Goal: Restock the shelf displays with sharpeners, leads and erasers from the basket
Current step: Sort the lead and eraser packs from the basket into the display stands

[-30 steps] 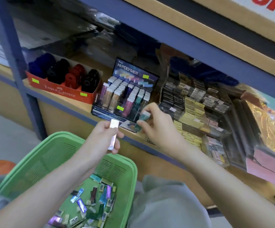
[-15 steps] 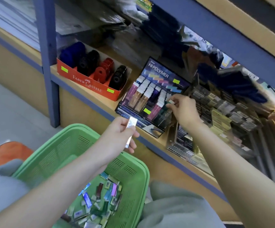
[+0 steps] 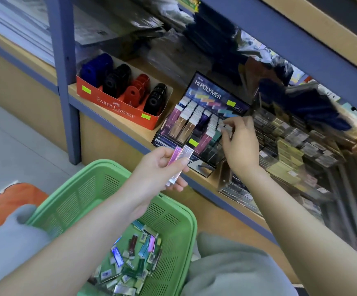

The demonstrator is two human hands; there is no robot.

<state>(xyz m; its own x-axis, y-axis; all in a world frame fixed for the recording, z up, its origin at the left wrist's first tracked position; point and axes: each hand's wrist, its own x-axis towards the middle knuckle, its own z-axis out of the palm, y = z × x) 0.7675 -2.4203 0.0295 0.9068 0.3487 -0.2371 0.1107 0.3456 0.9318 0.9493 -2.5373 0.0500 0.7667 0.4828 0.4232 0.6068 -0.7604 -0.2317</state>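
Left hand (image 3: 159, 167): raised above the basket, thumb and fingers gripping two lead cases (image 3: 178, 160) side by side, one pink and one clear silver, their top ends towards the shelf.
Right hand (image 3: 240, 146): reaching into the right-hand rows of the Hi-Polymer display (image 3: 217, 96), fingertips bent down onto the white caps there. Whether they pinch a case or only touch it cannot be told.
Hi-Polymer display: a dark stepped stand on the shelf (image 3: 117, 128), packed with upright cases in purple, bronze, pink and teal.
Basket (image 3: 179, 212): green slotted plastic, below the left forearm, between the person's grey-clad knees.
Basket contents: loose lead cases (image 3: 130, 261) in mixed colours, heaped on the basket floor.
Left of the display: a red Faber-Castell box (image 3: 117, 108) holding sharpeners (image 3: 117, 80) in blue, black and red rows.
Right of the display: a clear rack (image 3: 290, 146) of small flat boxes, blurred.
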